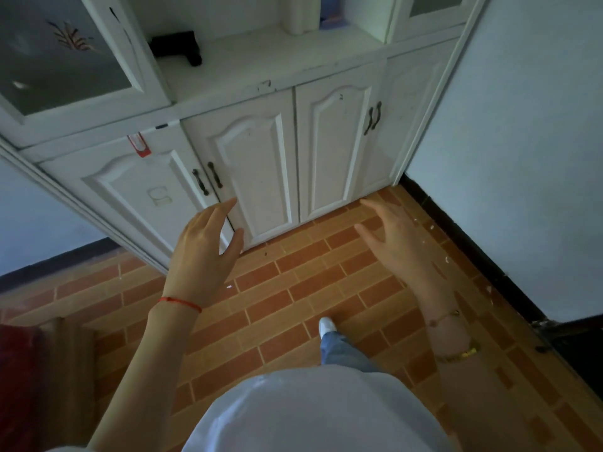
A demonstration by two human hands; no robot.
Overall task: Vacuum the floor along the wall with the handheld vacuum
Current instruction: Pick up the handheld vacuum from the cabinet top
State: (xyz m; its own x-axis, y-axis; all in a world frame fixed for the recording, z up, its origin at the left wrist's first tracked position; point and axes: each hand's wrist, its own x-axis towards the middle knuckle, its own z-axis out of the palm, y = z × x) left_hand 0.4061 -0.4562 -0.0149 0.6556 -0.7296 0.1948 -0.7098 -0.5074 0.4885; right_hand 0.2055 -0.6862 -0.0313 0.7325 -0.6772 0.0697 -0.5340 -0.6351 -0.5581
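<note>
Both hands, left hand (pixel 204 243) and right hand (pixel 391 238), are hovering empty with fingers spread above the brick-patterned floor (pixel 310 288) (white crumbs lying by the wall (pixel 522 158)); the black vacuum (pixel 177 47) is sitting on the cabinet (pixel 261 73) ledge.

Two hands, four lower doors counted at a white cabinet (pixel 293 76)

Below the cabinet's counter, four panelled doors (pixel 257 177) and four dark handles (pixel 214 174) are seen; one black handheld vacuum (pixel 177 47) is seen on it, two hands (pixel 202 243) before it, one shoe (pixel 327 325) beneath.
</note>
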